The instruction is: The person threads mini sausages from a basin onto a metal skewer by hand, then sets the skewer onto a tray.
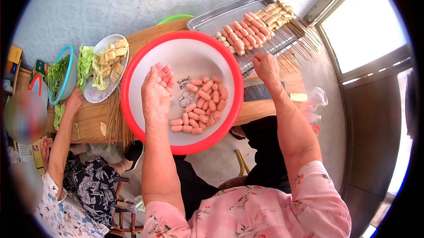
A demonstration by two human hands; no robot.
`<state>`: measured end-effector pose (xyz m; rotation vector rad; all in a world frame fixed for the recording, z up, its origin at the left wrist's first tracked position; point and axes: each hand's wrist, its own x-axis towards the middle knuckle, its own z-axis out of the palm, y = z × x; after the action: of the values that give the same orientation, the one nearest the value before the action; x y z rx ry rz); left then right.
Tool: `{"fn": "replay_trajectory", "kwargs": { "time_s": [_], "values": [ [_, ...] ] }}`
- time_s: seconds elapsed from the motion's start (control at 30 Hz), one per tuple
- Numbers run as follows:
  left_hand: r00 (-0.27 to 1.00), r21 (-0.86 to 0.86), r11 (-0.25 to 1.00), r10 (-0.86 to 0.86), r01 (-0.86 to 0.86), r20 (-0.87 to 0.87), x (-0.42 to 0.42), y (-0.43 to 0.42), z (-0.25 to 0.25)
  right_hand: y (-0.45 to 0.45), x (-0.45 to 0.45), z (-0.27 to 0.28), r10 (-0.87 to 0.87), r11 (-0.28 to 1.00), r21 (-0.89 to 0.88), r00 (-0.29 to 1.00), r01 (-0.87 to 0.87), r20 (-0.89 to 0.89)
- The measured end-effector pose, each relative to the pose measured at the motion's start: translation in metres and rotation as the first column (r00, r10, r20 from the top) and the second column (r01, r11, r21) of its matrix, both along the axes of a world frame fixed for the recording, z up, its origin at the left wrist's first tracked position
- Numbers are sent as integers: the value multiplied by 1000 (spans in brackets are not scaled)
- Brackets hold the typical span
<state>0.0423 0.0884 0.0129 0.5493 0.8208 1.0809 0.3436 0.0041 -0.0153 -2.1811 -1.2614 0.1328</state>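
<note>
My left hand (155, 94) is palm up over the left side of a large red-rimmed basin (126, 83), fingers curled inward. Pink shapes show at its fingertips, and I cannot tell whether they are sausages or only the fingers. In the basin lies a loose pile of small pink sausages (205, 103). My right hand (266, 67) is closed in a pinch beside the metal tray (216, 19), and whatever its fingers hold is too thin or hidden to make out. Rows of skewered sausages (248, 33) rest on the tray just above it.
Skewered tofu-skin rolls (276, 15) lie at the tray's right end, with bare sticks overhanging. To the left are a plate (93, 94) of vegetables and folded pieces, a blue-rimmed bowl (70, 68) of greens, and a co-worker's hand (74, 101). Bamboo skewers (115, 121) lie beside the basin.
</note>
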Motion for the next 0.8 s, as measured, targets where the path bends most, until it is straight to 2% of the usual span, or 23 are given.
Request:
{"fn": "replay_trajectory", "kwargs": {
  "time_s": [0.13, 0.27, 0.33, 0.37, 0.47, 0.5, 0.6, 0.63, 0.7, 0.77, 0.8],
  "values": [
    [999, -16, 999, 36, -36, 19, -4, 3, 2, -1, -1, 11, -38, 998, 54, 999, 40, -28],
    [996, -46, 995, 86, -85, 5, -22, 10, 3, -1, -8, 25, 9, 990, 140, 994, 6, -107],
    [991, 21, 990, 137, -137, 5, -39, 12, 1, 1, -17, 32, 3, 979, 203, 994, 20, -112],
    [986, 36, 985, 169, -169, -2, -48, 13, 0, 2, -20, 31, 16, 975, 219, 982, 26, -188],
    [966, 86, 963, 258, -255, -22, -84, 15, -4, 5, -26, 27, 120, 959, 276, 969, -57, -216],
    [953, 88, 952, 299, -294, -48, -98, 15, -7, 3, -35, 37, 115, 970, 241, 942, -37, -316],
    [860, 53, 872, 489, -487, -145, -141, 11, -16, 3, -42, 39, 148, 974, 215, 910, -68, -386],
    [823, 37, 849, 521, -528, -226, -154, 8, -19, 3, -42, 39, 160, 975, 207, 903, -81, -399],
    [762, 24, 808, 564, -589, -318, -183, 0, -28, 5, -43, 36, 189, 972, 207, 881, -107, -434],
    [692, 84, 802, 558, -591, -458, -209, -8, -40, 5, -44, 36, 205, 975, 170, 857, -140, -472],
    [682, 85, 795, 564, -600, -466, -217, -12, -44, 7, -43, 34, 206, 976, 171, 833, -137, -514]
  ]
}}
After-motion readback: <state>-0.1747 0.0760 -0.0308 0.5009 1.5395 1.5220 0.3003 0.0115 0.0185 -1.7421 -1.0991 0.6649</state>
